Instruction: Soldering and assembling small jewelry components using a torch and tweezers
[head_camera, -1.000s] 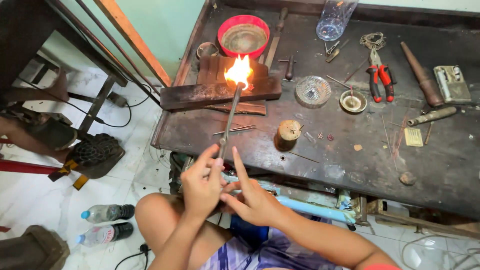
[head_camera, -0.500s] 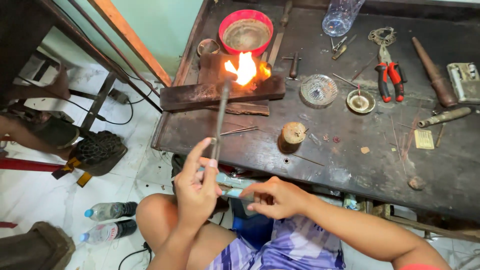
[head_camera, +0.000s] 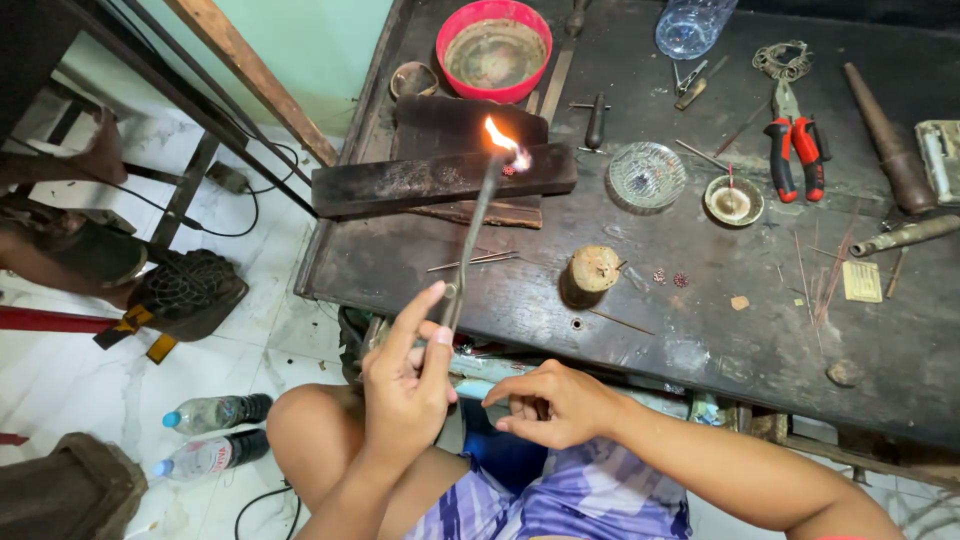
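Red bowl (head_camera: 494, 50), pliers (head_camera: 795, 150) — two bottles (head_camera: 212, 432).

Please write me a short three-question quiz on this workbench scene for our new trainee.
1. Which hand holds the torch?
2. True or false: the flame burns over the dark block.
3. The red bowl stands: A) at the bench's far edge, B) on the floor.

Key: 1. The left hand; the right hand is off it, near the lap. 2. True. 3. A.
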